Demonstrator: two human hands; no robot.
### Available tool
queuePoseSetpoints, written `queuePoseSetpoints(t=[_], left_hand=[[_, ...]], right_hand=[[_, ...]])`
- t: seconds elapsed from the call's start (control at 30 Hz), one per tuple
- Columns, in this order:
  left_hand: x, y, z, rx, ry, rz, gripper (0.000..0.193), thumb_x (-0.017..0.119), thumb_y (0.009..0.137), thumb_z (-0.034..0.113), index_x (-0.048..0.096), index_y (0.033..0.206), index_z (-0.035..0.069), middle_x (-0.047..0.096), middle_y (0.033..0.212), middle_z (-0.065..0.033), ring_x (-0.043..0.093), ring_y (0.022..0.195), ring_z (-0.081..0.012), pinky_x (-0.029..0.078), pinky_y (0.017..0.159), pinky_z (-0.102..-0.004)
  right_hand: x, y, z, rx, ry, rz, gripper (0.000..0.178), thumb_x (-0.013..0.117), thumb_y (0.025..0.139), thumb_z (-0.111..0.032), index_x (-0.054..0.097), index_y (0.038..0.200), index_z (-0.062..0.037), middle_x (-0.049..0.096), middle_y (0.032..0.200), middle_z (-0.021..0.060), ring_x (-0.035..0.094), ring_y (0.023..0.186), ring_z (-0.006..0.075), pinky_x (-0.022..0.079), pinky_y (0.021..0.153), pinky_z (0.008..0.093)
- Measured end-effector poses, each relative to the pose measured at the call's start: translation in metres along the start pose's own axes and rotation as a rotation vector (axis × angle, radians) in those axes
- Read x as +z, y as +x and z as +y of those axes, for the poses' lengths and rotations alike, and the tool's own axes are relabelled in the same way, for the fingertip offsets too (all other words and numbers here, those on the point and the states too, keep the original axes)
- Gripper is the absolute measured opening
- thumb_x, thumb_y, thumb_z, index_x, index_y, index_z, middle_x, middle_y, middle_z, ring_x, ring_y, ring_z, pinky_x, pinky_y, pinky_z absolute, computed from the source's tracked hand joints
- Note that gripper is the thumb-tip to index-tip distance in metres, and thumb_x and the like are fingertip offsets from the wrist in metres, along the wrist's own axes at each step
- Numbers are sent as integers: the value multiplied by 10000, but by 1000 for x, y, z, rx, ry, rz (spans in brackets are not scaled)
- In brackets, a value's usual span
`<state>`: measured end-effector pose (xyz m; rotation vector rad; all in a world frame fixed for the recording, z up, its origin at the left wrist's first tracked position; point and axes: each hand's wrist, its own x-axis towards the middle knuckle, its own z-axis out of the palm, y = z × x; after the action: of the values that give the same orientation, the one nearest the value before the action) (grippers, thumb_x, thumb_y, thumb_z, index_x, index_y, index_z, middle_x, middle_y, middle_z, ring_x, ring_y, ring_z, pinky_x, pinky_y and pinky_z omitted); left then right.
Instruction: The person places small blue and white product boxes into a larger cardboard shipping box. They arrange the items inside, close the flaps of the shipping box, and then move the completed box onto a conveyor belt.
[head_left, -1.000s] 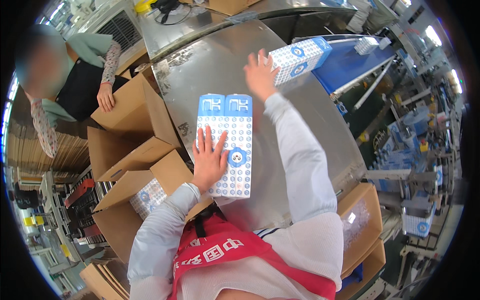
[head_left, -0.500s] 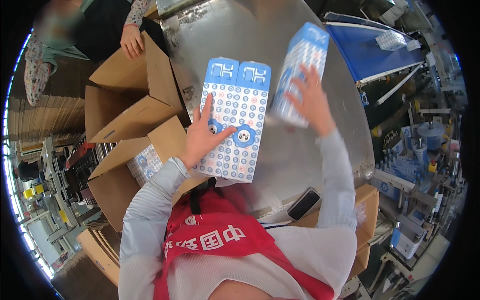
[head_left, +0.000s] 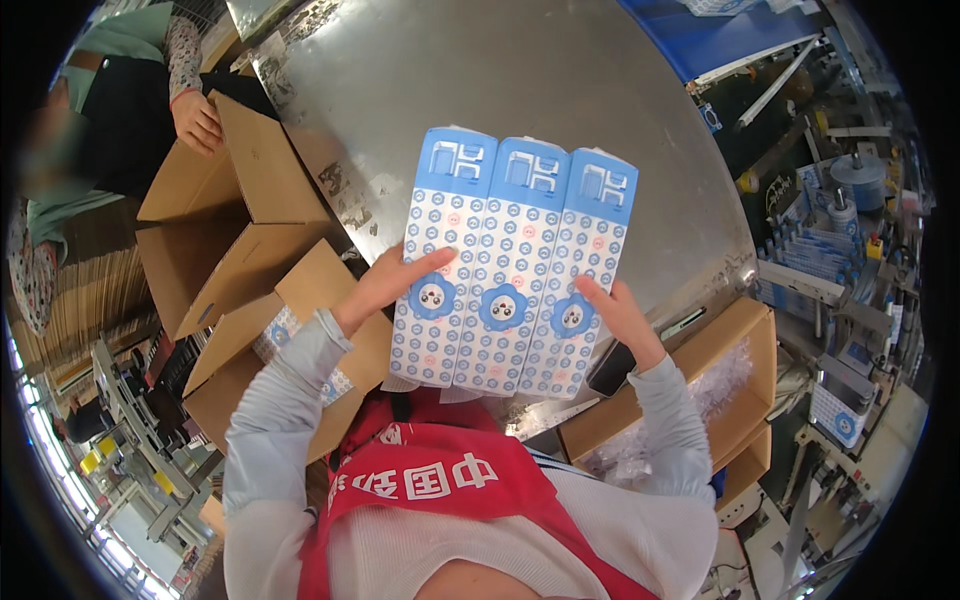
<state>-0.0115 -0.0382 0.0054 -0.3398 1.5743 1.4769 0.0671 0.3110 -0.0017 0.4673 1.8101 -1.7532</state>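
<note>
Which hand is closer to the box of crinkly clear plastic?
Right. The right hand is just beyond the box, on the packages' right edge; the left hand is farther left, on their left edge.

Three blue-white packs side by side, touching, over metal table. Left hand grips left pack at outer edge, right hand same on right pack, thumbs on top. Open cartons at left, co-worker's hand at one.

Pair of pale, shiny grey-blue sleeve covers, white ribbed knit top, red apron with white printed characters
</note>
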Motion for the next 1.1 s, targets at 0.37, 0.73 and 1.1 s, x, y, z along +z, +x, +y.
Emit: queuePoseSetpoints(t=[0.37, 0.73, 1.1], left_hand=[[-13, -38, -25, 200, -3, -80, 741, 701, 901, 400, 416, 1444, -15, 541, 1387, -162, 530, 1263, -234, 424, 1069, -366], [-112, -298, -49, 622, 78, 121, 840, 729, 845, 409, 356, 1468, -12, 452, 1434, -143, 423, 1330, -259, 353, 1108, -394], [-222, -367, -238, 970, 896, 927, 281, 679, 884, 83, 708, 1163, 80, 674, 1156, -128, 595, 1164, -328, 466, 993, -403]], right_hand=[[13, -10, 17, -201, -65, 44, 482, 735, 880, -225, 578, 1246, 46, 661, 1155, 105, 619, 1033, 171, 510, 886, 334], [160, -119, -45, -529, -314, -523, 617, 748, 880, -340, 535, 1357, -12, 584, 1339, 107, 567, 1183, 222, 445, 1013, 361], [328, -21, -17, -203, -843, -651, 472, 627, 970, -331, 563, 1308, -8, 681, 1087, 63, 617, 987, 150, 495, 850, 307]])
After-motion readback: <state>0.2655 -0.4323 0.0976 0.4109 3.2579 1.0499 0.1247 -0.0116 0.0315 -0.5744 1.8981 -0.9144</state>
